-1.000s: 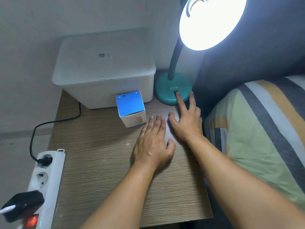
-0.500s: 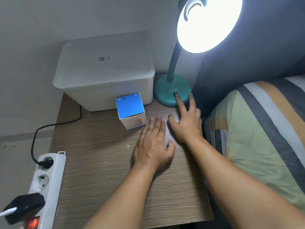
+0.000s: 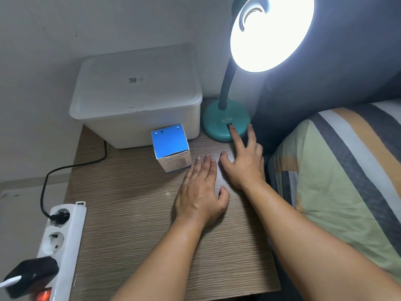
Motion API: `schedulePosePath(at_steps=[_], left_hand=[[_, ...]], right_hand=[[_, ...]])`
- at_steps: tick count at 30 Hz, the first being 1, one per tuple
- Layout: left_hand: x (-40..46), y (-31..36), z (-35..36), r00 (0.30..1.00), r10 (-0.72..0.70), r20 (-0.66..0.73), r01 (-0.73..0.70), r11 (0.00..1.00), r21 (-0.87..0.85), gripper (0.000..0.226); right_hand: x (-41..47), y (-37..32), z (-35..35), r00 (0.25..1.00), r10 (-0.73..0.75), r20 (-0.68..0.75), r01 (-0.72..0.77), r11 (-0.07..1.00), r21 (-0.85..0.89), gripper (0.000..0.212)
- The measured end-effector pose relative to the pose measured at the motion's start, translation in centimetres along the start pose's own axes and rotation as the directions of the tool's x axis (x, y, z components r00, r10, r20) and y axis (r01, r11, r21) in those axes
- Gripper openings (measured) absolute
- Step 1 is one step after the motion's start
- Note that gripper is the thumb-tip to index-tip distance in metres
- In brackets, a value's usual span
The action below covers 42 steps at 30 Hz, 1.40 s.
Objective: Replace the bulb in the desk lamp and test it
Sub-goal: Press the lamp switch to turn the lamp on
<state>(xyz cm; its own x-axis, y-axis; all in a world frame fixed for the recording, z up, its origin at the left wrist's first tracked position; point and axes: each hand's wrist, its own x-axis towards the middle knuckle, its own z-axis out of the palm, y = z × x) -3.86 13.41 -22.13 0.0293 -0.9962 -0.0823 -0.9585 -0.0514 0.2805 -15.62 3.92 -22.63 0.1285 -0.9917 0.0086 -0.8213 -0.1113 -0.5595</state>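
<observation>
Change: almost nothing has shifted over the last second; both hands lie where they were, the lamp burns as before, and only the head camera has drifted slightly.
Right hand: the right hand (image 3: pixel 244 164) reaches toward 12 o'clock, its index fingertip (image 3: pixel 232 128) resting on the dark switch (image 3: pixel 229 126) set in the teal lamp base (image 3: pixel 225 120); the remaining fingers are spread and it grips nothing.
Left hand: the left hand (image 3: pixel 200 192) lies flat, palm down and empty, on the wooden table (image 3: pixel 130 213), just beside the right, fingers together.
Lamp: the desk lamp stands at the table's 1 o'clock corner, its gooseneck (image 3: pixel 227 83) rising to a shade (image 3: pixel 272 33) filled with white glare; the bulb itself is lost in that glare.
Power: a black cord (image 3: pixel 71 168) runs from behind the storage box to the power strip (image 3: pixel 59 246) at 8 o'clock, whose red switch glows.
Bystanders: a blue-topped carton marked "HUMIDIFIER" (image 3: pixel 171 146) sits at 11 o'clock of the left hand, against a white lidded storage box (image 3: pixel 136 98); a striped pillow (image 3: pixel 338 170) lies at 3 o'clock.
Reading: with the light on and a finger on the switch, the bulb appears fitted and working; the test looks all but finished.
</observation>
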Motion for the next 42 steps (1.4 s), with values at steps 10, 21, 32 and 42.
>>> schedulePosePath(at_steps=[10, 21, 32, 42], left_hand=[[0.01, 0.07, -0.11, 1.000, -0.005, -0.001, 0.005, 1.000, -0.005, 0.083], [0.04, 0.04, -0.14, 1.000, -0.010, 0.008, 0.010, 1.000, -0.010, 0.084], [0.07, 0.03, -0.17, 1.000, -0.005, 0.010, 0.005, 1.000, 0.000, 0.085], [0.00, 0.04, -0.11, 1.000, -0.009, 0.004, 0.009, 1.000, -0.019, 0.085]], right_hand=[[0.04, 0.02, -0.04, 1.000, 0.000, 0.001, 0.000, 1.000, 0.005, 0.078], [0.07, 0.03, 0.03, 1.000, 0.003, -0.002, -0.003, 1.000, -0.010, 0.077], [0.06, 0.04, 0.04, 1.000, -0.002, -0.005, 0.002, 1.000, -0.030, 0.078], [0.20, 0.09, 0.05, 1.000, -0.006, -0.010, 0.005, 0.998, -0.058, 0.078]])
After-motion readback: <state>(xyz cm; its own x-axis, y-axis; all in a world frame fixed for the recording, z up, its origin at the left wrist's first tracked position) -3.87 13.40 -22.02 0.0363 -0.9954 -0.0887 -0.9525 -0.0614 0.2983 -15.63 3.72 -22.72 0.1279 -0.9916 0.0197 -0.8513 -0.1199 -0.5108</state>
